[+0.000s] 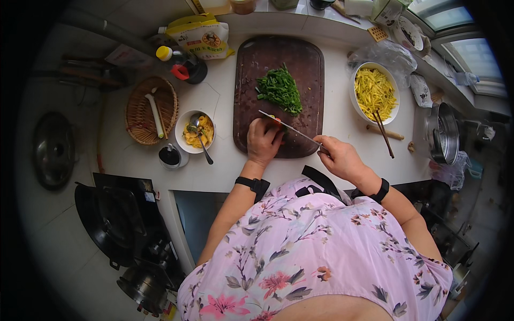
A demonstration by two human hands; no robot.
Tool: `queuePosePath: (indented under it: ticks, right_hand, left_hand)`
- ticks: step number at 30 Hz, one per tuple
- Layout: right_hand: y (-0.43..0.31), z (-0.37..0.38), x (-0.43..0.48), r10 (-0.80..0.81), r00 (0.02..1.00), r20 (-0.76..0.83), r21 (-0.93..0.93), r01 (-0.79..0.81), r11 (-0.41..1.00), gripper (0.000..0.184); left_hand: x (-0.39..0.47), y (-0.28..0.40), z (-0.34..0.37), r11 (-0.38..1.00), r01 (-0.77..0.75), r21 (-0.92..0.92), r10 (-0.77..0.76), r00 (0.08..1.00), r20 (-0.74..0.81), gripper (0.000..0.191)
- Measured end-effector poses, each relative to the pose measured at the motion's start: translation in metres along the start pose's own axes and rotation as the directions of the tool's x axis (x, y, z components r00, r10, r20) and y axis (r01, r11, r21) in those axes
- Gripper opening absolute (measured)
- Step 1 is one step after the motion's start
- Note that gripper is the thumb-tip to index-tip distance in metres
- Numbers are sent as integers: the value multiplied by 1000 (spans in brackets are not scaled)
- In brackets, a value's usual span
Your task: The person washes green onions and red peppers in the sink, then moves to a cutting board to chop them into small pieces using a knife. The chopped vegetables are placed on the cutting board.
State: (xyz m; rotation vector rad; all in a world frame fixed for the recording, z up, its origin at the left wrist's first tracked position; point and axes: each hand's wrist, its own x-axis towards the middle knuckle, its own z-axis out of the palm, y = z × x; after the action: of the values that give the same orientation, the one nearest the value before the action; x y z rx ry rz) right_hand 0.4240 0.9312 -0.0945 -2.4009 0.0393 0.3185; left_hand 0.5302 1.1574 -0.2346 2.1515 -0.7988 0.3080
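Note:
A dark brown cutting board [249,96] lies before me on the white counter. My right hand [341,157] grips a kitchen knife [290,127] by its handle, the blade slanting across the board's near part. Bent fingers of my left hand [263,140] press a small red and green vegetable [278,119] against the board, right beside the blade; most of it is hidden by the fingers and the knife. Beyond the blade sits a heap of chopped green vegetable [281,89].
Left stand a wicker basket [131,116] with a scallion stalk, a bowl [179,138] with yellow food and a spoon, a dark jar [169,155] and a sauce bottle [194,68]. Right are a bowl [353,100] of yellow shreds with chopsticks [384,136] and a wooden rod [385,132]. A wok [96,224] is lower left.

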Motion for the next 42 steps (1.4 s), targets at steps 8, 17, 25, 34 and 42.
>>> queuePosePath:
  ticks: [8, 17, 25, 34, 42]
  right_hand:
    - [-8, -5, -1, -39, 999, 7, -130, 39, 991, 29]
    - [4, 33, 25, -105, 994, -8, -230, 100, 968, 24]
    - [6, 9, 11, -128, 992, -19, -125, 125, 984, 22]
    - [8, 39, 30, -63, 997, -33, -134, 58, 989, 21]
    - [1, 16, 9, -27, 997, 71, -155, 38, 987, 22]
  left_hand:
    - [6, -1, 1, 998, -26, 60, 25, 1000, 15, 31]
    - [10, -1, 1, 997, -47, 61, 46, 999, 23, 32]
    - [5, -1, 0, 999, -22, 33, 21, 1000, 18, 30]
    - [6, 0, 1, 997, -58, 42, 58, 998, -14, 26]
    - [3, -2, 6, 997, -28, 70, 29, 999, -13, 21]
